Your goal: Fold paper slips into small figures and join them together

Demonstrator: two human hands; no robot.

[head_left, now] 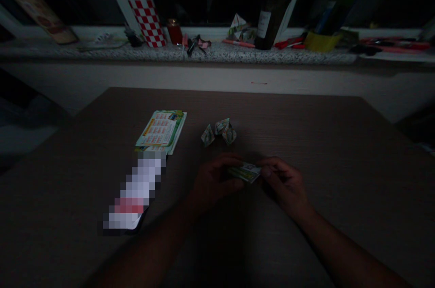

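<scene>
Between my two hands is a small piece of folded paper (245, 173), green and white with print on it. My left hand (217, 179) grips its left end, thumb below and fingers along the far edge. At the right corner, the thumb and fingers of my right hand (283, 183) pinch the paper. Just beyond my hands, folded paper pieces (225, 131) stand on the table, with a separate smaller folded piece (207, 135) to their left. A stack of printed calendar cards (161, 130) lies farther left.
A phone-like device (137, 192) with a blurred-out bright screen lies on the table (306, 120), left of my hands. Along the stone windowsill (217, 55) stand a red-and-white checkered bottle (146, 16), a dark bottle (270, 20), a red jar (174, 33) and a yellow holder (322, 41).
</scene>
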